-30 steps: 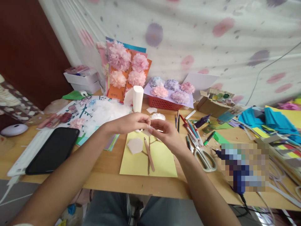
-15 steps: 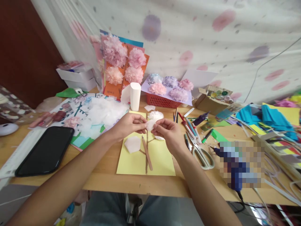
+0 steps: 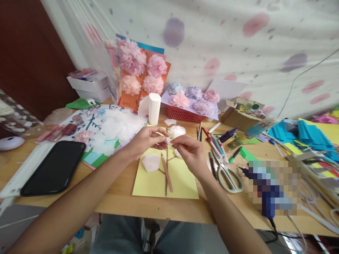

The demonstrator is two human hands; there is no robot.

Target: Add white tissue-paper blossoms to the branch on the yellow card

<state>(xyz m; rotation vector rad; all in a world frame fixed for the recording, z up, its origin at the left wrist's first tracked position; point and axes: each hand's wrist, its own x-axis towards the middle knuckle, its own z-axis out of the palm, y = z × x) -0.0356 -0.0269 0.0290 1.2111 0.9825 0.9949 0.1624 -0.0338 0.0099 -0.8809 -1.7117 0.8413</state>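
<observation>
I've got both hands mid-frame, near each other above the surface point(image 3: 116, 197). Right hand point(image 3: 192, 150): thumb and index pinched together on a small white piece point(image 3: 168, 140). Left hand point(image 3: 145, 143): fingers loosely curled, partly open, tips right at the piece's other side; can't tell if they grip it. The piece sits between the two sets of fingertips, mostly hidden.

Clock from the hands. Just past them, between 1 and 2: white ruffled flower point(image 3: 177, 131). At 6, yellow sheet point(image 3: 182, 181) with a drawn brown branch; brown pencil point(image 3: 167, 176) lying on it along the stem. White cut shape point(image 3: 150, 162) on the sheet at 7.

Farther: scissors point(image 3: 230, 178) at 4, handles toward me, pens point(image 3: 214, 145) near 3. Black phone point(image 3: 54, 168) between 8 and 9, on a white strip. White fluffy heap point(image 3: 119, 124) between 9 and 10. White roll point(image 3: 154, 109) upright at 11, orange sheet with pink flowers point(image 3: 153, 84) leaning behind it. Red basket point(image 3: 182, 114) at 1, lilac sheet with flowers on top. Open cardboard box point(image 3: 239, 118) at 2. Blue tool, part pixelated, at 4, beyond the scissors.
</observation>
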